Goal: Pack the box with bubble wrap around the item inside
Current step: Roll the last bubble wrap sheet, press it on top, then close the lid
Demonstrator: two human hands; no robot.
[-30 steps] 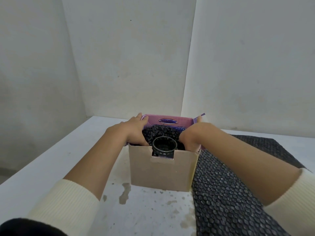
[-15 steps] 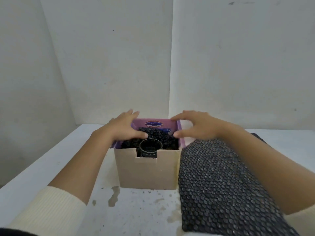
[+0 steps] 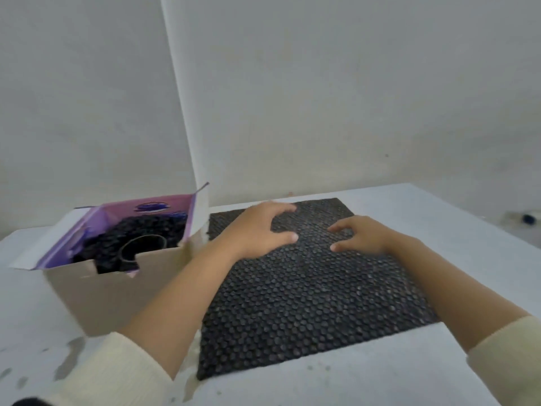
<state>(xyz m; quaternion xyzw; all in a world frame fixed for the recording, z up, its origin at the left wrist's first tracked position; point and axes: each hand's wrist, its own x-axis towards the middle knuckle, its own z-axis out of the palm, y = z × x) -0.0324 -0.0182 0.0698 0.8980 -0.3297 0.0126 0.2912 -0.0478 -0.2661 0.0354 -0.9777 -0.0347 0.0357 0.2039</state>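
Observation:
An open cardboard box (image 3: pixel 117 291) with a purple inside stands at the left of the table. A dark round item (image 3: pixel 143 249) sits in it, ringed by black bubble wrap (image 3: pixel 152 227). To the right of the box a flat sheet of black bubble wrap (image 3: pixel 307 297) lies on the table. My left hand (image 3: pixel 257 230) and my right hand (image 3: pixel 360 235) hover over the far part of that sheet, fingers spread and curved, fingertips at or near its surface. Neither hand holds anything.
The white table (image 3: pixel 366 382) meets grey walls at the back and left. Its right edge runs at the far right, with a small dark object (image 3: pixel 528 218) beyond it. Grey stains (image 3: pixel 70 358) mark the table in front of the box.
Both hands left the box and moved right onto the flat sheet. The view swung right, so the box now sits at the left.

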